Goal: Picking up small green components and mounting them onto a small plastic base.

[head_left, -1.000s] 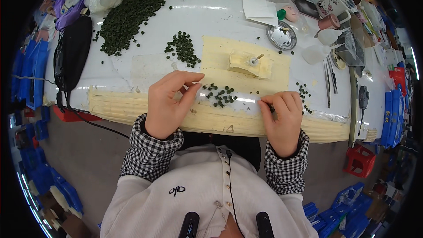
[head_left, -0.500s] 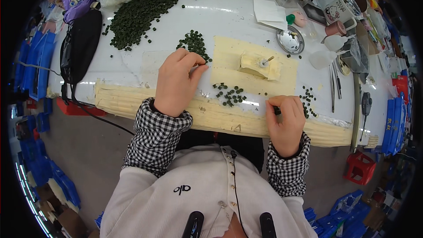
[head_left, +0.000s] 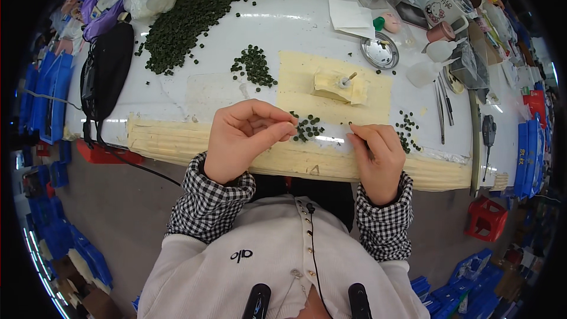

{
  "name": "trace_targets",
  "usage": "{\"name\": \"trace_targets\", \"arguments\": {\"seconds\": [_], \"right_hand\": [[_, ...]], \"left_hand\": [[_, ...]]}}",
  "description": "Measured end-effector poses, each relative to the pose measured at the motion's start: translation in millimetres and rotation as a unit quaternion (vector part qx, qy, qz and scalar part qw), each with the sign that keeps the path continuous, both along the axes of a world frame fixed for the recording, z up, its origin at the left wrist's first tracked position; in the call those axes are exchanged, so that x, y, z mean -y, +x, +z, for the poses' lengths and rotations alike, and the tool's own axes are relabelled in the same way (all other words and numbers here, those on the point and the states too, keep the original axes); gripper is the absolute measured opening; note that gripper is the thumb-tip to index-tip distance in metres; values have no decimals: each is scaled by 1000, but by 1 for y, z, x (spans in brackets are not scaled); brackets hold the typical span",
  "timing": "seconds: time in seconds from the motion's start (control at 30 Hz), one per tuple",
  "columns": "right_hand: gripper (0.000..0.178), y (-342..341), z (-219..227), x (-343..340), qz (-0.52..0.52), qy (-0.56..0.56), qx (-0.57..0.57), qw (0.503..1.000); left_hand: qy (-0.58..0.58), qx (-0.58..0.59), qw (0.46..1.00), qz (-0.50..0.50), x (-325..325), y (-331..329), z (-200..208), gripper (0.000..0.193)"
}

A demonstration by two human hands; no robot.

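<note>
My left hand (head_left: 242,136) is closed in a pinch, its fingertips beside a small pile of dark green pieces (head_left: 308,127) near the table's front edge. What it pinches, if anything, is too small to make out. To the right, my right hand (head_left: 383,159) also has thumb and forefinger drawn together, with the other fingers curled; its contents are hidden. Between and beyond the hands, a cream block with a short upright peg (head_left: 341,87) stands on a yellow sheet (head_left: 295,91). A second small pile of green pieces (head_left: 254,66) lies left of that sheet.
A large heap of green pieces (head_left: 192,23) spreads at the back left, near a black pouch (head_left: 112,71). Loose green pieces (head_left: 407,130) lie right of my right hand. Tweezers (head_left: 440,112), a round metal dish (head_left: 380,51) and a mug (head_left: 444,9) stand further right.
My left hand has moved right and nearer, from the second small pile to the front pile. My right hand has stayed nearly in place, its fingertips shifting slightly. The view has shifted a little.
</note>
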State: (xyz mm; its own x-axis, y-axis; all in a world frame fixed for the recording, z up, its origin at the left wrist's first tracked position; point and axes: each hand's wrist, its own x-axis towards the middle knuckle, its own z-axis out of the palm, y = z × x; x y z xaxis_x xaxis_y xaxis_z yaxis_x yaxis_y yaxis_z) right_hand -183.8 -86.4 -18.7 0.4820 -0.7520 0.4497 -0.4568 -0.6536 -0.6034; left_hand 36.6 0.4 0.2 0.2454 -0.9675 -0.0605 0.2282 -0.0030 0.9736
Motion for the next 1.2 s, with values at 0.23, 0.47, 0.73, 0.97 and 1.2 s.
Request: {"name": "trace_targets", "arguments": {"seconds": [0.23, 0.47, 0.73, 0.97, 1.2], "right_hand": [[16, -2, -2, 1, 3, -10, 0, 1000], [16, 3, 10, -9, 6, 53, 70, 996], [13, 4, 18, -24, 116, 341, 262, 895], [16, 11, 12, -24, 185, 461, 370, 785], [15, 14, 12, -29, 146, 479, 370, 783]], "left_hand": [[-12, -207, 974, -88, -6, -6, -18, 12], [7, -303, 946, -114, -8, -13, -21, 16], [36, -250, 962, -104, -6, -22, -13, 18], [-13, -146, 986, -83, -9, -27, -9, 18], [-77, -38, 995, -51, -11, -30, -4, 19]]}}
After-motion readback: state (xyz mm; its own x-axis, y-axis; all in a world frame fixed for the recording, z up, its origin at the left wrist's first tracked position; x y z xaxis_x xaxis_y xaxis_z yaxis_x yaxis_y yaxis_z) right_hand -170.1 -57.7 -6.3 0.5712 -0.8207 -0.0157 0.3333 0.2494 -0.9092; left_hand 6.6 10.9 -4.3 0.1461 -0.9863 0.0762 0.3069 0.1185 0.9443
